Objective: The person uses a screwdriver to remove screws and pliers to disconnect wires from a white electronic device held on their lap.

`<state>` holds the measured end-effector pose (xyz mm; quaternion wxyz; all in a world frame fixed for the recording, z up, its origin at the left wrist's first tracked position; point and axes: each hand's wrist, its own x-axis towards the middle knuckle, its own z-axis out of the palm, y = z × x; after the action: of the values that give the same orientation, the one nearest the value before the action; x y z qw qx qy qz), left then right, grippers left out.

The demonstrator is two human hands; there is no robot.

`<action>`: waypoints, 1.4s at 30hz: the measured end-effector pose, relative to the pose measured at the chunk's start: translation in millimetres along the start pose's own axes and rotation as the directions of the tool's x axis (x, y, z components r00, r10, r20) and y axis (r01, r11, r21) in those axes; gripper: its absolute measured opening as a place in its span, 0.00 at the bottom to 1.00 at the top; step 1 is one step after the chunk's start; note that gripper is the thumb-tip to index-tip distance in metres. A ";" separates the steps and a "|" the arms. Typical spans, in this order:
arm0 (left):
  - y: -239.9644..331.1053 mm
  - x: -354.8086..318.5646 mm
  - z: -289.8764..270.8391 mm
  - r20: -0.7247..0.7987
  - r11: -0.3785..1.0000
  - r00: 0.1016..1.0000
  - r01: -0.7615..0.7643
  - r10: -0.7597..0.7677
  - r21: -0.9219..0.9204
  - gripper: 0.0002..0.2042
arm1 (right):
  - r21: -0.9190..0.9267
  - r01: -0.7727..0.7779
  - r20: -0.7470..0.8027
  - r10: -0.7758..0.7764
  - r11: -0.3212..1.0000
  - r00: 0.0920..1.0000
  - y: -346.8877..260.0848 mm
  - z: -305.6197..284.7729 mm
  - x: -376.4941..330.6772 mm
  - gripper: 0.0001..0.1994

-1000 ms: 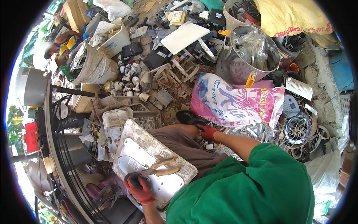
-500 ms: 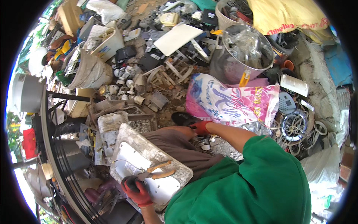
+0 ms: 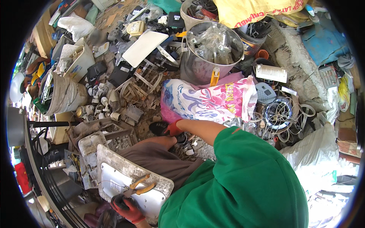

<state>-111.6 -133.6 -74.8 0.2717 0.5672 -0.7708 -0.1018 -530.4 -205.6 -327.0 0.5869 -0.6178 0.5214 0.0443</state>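
Observation:
My left hand (image 3: pixel 128 210), in a red and black glove, is closed at the lower edge of a grimy rectangular panel (image 3: pixel 162 178) with a white metal plate set in it. The panel lies tilted across my lap. Pliers (image 3: pixel 137 187) with orange handles rest over the plate, their jaws right by my left fingers; whether those fingers touch the jaws is unclear. A thin wire arcs over the plate. My right arm reaches forward and down, and its red-gloved hand (image 3: pixel 174 128) is at the ground beside a black shoe (image 3: pixel 157 128). Its fingertips are hidden.
A printed pink and white sack (image 3: pixel 207 99) lies in front, before a clear tub (image 3: pixel 192 64) of plastic scraps. Coiled cables (image 3: pixel 279 117) are at right. Buckets (image 3: pixel 68 95) and a scrap heap fill the far left. A metal frame (image 3: pixel 47 171) stands along the left.
The view has swung right, so the surroundings sit farther left. My left hand stays at the panel with the pliers beside it. The right hand remains low by the shoe.

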 end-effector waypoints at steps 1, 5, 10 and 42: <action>0.0 0.2 -0.1 0.001 1.000 1.000 -0.012 0.012 0.018 0.12 | -0.144 -0.003 0.007 0.004 0.990 1.000 -0.2 -1.8 4.0 0.33; 0.1 1.3 -0.4 -0.002 0.999 0.999 -0.034 0.034 0.037 0.12 | -0.172 -0.015 0.124 0.037 0.985 0.992 -4.1 -9.3 28.9 0.32; 0.3 2.6 -1.1 -0.003 0.998 0.998 -0.055 0.056 0.031 0.13 | 0.026 0.023 0.065 -0.025 0.999 0.998 -8.8 -13.5 45.3 0.27; 4.9 2.7 -3.4 0.011 0.992 0.998 -0.056 0.055 0.109 0.13 | 0.303 -0.424 -0.014 0.449 0.853 0.893 -7.3 91.9 -49.7 0.23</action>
<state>-114.3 -133.9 -68.8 0.2401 0.5591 -0.7918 -0.0539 -496.6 -107.0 -317.1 0.6238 -0.3910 0.6728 0.0728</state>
